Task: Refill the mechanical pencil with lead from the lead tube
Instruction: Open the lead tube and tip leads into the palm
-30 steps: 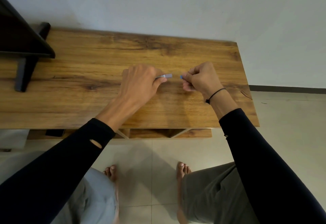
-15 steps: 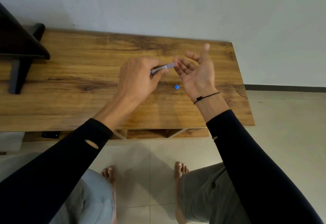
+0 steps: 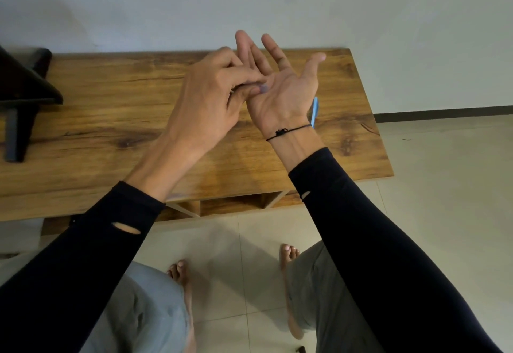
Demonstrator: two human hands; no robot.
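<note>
Right hand (image 3: 280, 88) flat open, palm up, empty. Left hand (image 3: 211, 97) pinches tube (image 3: 263, 89) (blurred), tip touching right palm, above desk (image 3: 111, 119).

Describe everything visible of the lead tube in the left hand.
Only the tip of the lead tube shows: a small, pale bluish, translucent-looking end, blurred. The rest is hidden inside the left hand, pinched between thumb and fingers. The end points at the upturned open palm of the right hand, touching or nearly so. Whether it is capped cannot be told.
</note>
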